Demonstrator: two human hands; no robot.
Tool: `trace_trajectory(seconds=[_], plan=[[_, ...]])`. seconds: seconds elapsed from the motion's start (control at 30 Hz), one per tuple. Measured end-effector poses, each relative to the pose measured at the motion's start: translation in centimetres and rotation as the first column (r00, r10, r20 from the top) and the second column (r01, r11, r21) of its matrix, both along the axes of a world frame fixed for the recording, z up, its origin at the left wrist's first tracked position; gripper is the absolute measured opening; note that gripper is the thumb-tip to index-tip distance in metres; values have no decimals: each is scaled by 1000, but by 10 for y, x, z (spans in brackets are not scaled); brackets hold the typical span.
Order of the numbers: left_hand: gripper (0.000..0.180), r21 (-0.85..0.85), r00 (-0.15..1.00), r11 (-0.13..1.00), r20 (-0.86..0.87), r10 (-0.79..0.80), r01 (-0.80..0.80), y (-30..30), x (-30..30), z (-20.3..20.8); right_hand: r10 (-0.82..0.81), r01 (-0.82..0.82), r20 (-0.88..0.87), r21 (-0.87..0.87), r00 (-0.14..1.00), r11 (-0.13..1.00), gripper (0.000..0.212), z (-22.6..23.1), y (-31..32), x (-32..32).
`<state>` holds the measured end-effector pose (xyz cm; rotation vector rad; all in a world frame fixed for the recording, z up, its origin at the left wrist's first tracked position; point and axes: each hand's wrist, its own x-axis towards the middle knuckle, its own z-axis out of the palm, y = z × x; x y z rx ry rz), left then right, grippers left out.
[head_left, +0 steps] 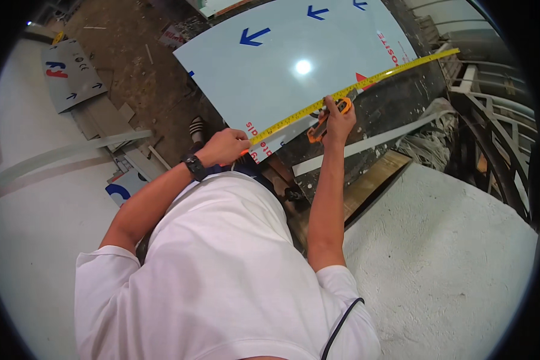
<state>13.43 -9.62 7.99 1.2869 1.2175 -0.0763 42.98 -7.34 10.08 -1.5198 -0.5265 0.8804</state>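
A pale composite panel [270, 66] with blue arrows and red lettering lies on a dark work surface. Across its near edge runs the yellow blade of a tape measure [294, 116], slanting from near left to far right, beyond the panel's side. My left hand [225, 147] is closed on the tape measure's near end; bits of orange show under the fingers, and most of what lies in the palm is hidden. An orange utility knife [319, 128] is gripped in my right hand [339, 123], whose fingertip touches the tape's edge near mid-length.
A pale strip [366, 144] lies along the dark work surface [396, 105]. Crumpled plastic [432, 141] and a metal frame [501, 132] stand at the right. Panel offcuts [75, 75] and scraps cover the floor at the left. Below the work surface sits a long wooden trough-like piece [372, 183].
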Motion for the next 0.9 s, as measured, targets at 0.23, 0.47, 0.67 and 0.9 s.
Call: trace_trajectory(seconds=[0.23,0.47,0.67,0.9], plan=[[35,38,999,998,-10,-39,39,-40,18,-19,-5,5,-42,17,999,1000,19,-1,-35,-8],[34,-20,998,999,-48,-35,34,-39,31,-6,60,-62,-20,-78,998,995,17,-16,-51,-13],[35,-51,998,998,-59,-23,20,-38,30,-15,42,-46,-33,-108,999,993,18,-22,-48,-18],[33,127,998,990,-49,-46,52,-33,21,-28,31,-33,-32,-89,999,995,18,-24,-39,-26]])
